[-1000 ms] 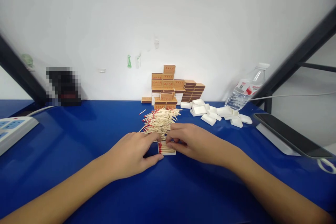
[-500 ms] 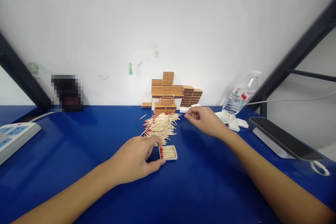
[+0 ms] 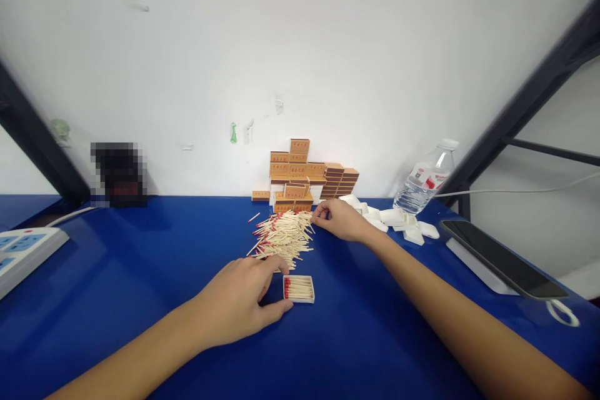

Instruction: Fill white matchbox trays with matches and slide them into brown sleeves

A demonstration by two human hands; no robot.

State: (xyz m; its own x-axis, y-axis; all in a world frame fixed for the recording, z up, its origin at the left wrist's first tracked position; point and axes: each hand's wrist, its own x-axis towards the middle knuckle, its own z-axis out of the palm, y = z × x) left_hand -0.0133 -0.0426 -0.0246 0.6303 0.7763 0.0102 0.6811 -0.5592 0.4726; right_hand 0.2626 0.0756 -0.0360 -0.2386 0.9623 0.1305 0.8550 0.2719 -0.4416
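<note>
A small white matchbox tray (image 3: pixel 299 289) filled with red-tipped matches lies on the blue table (image 3: pixel 117 275). My left hand (image 3: pixel 239 300) rests beside it, thumb and forefinger touching its left end. Behind it lies a loose pile of matches (image 3: pixel 281 234). My right hand (image 3: pixel 338 220) is stretched out to the pile's far right edge, fingers curled together at the matches; what they pinch is too small to make out.
Stacked brown matchbox sleeves (image 3: pixel 304 175) stand against the white wall. Several empty white trays (image 3: pixel 394 220) lie right of them, beside a water bottle (image 3: pixel 422 178). A dark phone (image 3: pixel 501 256) sits at the right, a white power strip (image 3: pixel 23 250) at the left.
My right hand left the filled tray, reached far to the right rear, then came back left to the match pile's edge. My left hand stayed at the tray.
</note>
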